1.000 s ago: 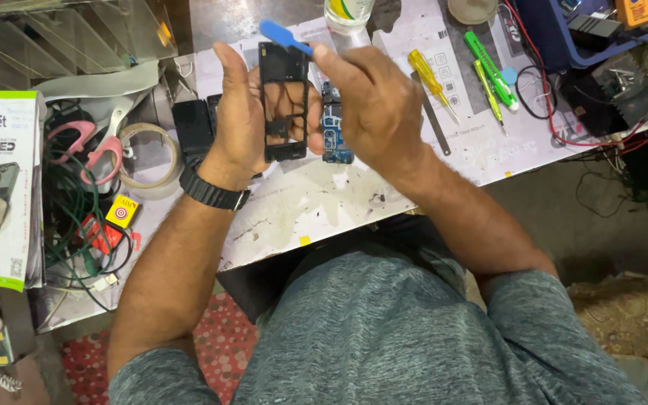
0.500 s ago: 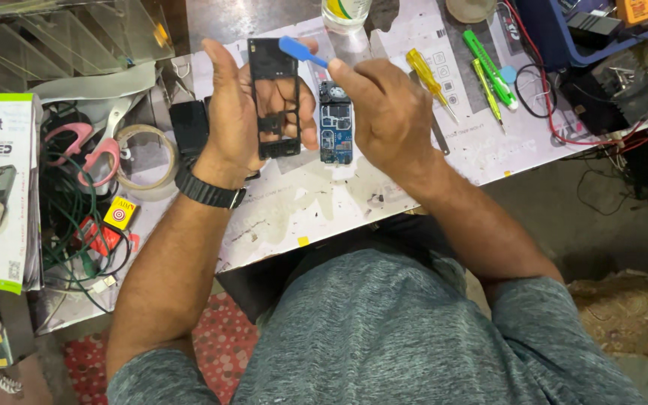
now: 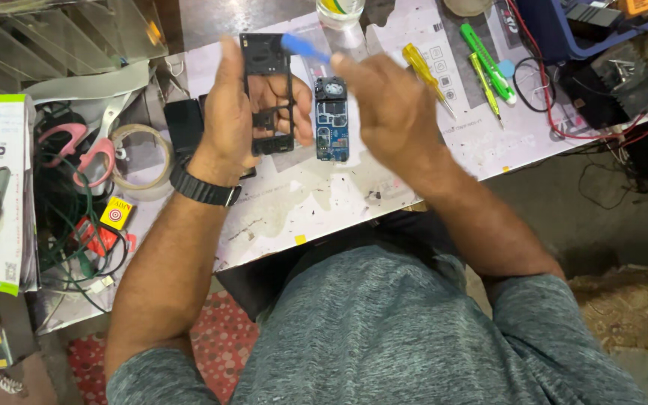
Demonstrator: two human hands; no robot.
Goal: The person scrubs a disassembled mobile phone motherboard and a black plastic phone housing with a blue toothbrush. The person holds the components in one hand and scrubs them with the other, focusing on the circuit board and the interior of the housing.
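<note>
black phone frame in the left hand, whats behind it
Through the openings of the black plastic phone frame show the fingers and palm of the left hand holding it. The white paper-covered table directly below is hidden by that hand.

A black phone frame (image 3: pixel 268 94), hollow and rectangular, is standing upright above the desk (image 3: pixel 316 199). A slim blue pry tool (image 3: pixel 303 46) is angling across its top corner.

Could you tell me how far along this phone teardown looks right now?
Done: the blue circuit board lies on the white mat, out of its housing. In hand: left hand holds the black phone frame; right hand holds a blue pry tool. Left: cannot tell.
</note>
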